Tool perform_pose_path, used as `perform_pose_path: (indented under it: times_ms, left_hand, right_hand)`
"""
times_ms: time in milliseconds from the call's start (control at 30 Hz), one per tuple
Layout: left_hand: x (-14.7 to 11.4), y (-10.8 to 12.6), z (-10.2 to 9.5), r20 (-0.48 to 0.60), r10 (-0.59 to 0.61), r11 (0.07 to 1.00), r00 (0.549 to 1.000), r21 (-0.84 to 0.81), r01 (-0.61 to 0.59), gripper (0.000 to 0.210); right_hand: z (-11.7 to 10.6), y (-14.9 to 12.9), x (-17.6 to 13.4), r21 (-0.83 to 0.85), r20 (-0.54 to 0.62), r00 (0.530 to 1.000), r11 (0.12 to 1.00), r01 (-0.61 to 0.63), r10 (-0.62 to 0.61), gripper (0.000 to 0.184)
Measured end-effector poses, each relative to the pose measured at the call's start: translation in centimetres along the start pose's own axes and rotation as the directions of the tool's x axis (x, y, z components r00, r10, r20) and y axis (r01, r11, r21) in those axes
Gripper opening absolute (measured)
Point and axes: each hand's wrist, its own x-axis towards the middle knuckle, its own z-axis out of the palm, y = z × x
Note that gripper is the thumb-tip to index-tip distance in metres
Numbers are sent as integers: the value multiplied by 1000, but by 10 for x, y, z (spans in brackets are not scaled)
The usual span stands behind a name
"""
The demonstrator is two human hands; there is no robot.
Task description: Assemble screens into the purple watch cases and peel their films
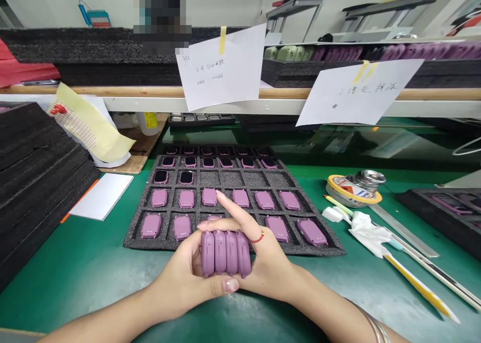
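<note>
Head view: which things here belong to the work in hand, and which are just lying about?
Work in hand:
- four purple cases, between left hand and right hand
- foam tray, holding more cases

Apparently just lying about:
- metal ruler
- yellow-and-white stick
- white paper pad

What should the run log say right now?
left hand: holding purple watch cases, side by side | right hand: holding same row | foam tray: on green worktop
</note>
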Motion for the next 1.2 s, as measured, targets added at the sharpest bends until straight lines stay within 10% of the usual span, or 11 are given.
perform_pose_path:
  times_ms: [667,1200]
  left_hand:
    - [1,28,14,-71,44,974,997,223,-27,51]
    - [19,68,35,114,-2,932,993,361,-40,67]
  right_hand:
    - [-11,-21,18,-54,-31,988,987,150,-152,98]
    - [-52,-42,31,-165,-10,944,932,324,-330,100]
